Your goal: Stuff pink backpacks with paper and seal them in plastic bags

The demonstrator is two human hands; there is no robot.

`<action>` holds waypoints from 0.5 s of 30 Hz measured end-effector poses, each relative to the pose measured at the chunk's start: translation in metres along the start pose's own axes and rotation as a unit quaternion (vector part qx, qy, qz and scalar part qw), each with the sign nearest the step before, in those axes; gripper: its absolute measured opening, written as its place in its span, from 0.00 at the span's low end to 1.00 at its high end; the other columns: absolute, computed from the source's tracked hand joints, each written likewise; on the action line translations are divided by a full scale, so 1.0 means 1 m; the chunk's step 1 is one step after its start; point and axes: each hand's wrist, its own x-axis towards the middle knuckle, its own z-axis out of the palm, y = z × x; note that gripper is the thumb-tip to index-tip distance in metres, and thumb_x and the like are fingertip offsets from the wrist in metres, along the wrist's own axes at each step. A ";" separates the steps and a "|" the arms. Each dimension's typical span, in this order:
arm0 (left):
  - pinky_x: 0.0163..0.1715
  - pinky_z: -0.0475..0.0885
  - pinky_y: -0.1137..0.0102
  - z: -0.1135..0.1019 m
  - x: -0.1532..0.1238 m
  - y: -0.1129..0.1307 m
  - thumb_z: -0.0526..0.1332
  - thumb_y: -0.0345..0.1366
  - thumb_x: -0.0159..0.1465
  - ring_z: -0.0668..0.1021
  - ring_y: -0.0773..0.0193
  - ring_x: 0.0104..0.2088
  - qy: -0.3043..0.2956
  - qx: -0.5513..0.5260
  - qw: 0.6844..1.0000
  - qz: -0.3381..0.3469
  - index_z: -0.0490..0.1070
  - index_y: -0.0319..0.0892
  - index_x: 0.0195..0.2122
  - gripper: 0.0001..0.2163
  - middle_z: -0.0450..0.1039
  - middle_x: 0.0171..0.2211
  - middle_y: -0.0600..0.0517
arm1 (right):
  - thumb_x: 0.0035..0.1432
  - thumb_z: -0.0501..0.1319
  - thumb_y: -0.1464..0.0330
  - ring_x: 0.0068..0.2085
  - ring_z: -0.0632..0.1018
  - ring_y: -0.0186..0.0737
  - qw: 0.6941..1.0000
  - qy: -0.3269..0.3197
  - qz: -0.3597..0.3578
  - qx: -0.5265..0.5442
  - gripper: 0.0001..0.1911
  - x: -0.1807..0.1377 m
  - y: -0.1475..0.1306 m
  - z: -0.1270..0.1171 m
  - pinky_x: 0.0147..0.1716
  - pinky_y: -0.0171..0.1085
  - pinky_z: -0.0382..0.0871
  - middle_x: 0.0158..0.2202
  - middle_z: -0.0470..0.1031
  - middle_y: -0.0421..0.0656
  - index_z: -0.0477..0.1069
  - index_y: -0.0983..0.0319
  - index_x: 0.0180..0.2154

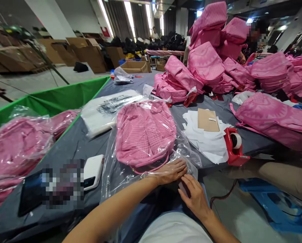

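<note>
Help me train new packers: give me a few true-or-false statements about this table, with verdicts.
The left hand rests on a clear plastic bag around a pink backpack. True.
The right hand grips the red tape dispenser. False: it is at the bag's lower edge, apart from the dispenser.
A brown card lies on white sheets. True.
The bag lies on the floor. False: it lies on a dark grey table cover.

A red tape dispenser (233,146) stands on the grey-covered table (77,152) beside white paper sheets (201,148) under a kraft card (208,119). Unbagged pink backpacks (206,62) are heaped beyond them, a green-lined bin (64,96) runs along the table's left edge, and cardboard boxes (87,54) sit on the floor far back.
</note>
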 end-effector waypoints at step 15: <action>0.63 0.72 0.55 -0.039 0.000 0.008 0.56 0.31 0.72 0.81 0.55 0.54 0.130 -0.019 0.990 0.054 0.73 0.37 0.51 0.10 0.81 0.51 0.41 | 0.48 0.73 0.46 0.25 0.71 0.33 0.665 -0.047 0.484 0.567 0.28 0.010 0.001 -0.014 0.29 0.33 0.67 0.24 0.72 0.37 0.67 0.61 0.29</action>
